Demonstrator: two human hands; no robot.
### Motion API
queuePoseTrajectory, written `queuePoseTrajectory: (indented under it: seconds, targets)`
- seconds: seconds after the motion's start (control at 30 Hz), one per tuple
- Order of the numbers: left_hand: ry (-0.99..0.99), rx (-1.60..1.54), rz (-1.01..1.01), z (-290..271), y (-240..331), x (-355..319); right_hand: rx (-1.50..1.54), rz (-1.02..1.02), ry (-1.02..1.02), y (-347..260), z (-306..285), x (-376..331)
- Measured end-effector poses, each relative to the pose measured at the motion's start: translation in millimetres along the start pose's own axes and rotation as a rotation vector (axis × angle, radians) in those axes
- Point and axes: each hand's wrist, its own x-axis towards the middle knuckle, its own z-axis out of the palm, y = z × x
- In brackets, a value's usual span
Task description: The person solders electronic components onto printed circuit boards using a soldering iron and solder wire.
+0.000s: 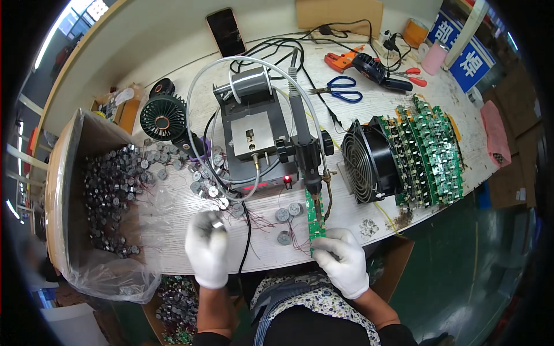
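Note:
My left hand (208, 251), in a white glove with darkened fingertips, is closed on a small silver motor (218, 224) above the table, left of the black cable. My right hand (344, 262), also gloved, pinches the near end of a narrow green circuit board (314, 232). The board lies lengthwise under the soldering iron (311, 173), whose tip points down at it. Several round motors (282, 215) with thin red wires rest just left of the board. The iron's stand partly hides the board's far end.
A soldering machine (253, 134) with a solder spool (251, 83) stands mid-table. A cardboard box (68, 190) of motors is at left. To the right are a black fan (369, 161) and stacked green boards (430, 155). Scissors (343, 91) and a phone (226, 33) lie farther back.

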Motion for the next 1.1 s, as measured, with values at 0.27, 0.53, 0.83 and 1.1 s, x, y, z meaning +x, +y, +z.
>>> queuePoseTrajectory:
  seconds: [0.27, 0.53, 0.83, 1.1]
  targets:
    - [-0.467, 0.525, 0.573, 50.6, -8.7, -52.5, 0.097, -0.016, -0.059, 1.4, -3.4, 0.0]
    - [-0.589, 0.639, 0.758, 58.9, -5.8, -53.9, 0.039, -0.06, -0.054, 9.7, -2.0, -1.2]
    - [-0.593, 0.616, 0.797, 55.4, -8.0, -42.4, 0.164, 0.035, -0.024, 7.0, 0.9, -2.2]
    - [-0.544, 0.918, 0.769, 35.5, -7.3, -23.1, 0.167, 0.087, 0.04, 6.6, 2.9, -2.8]
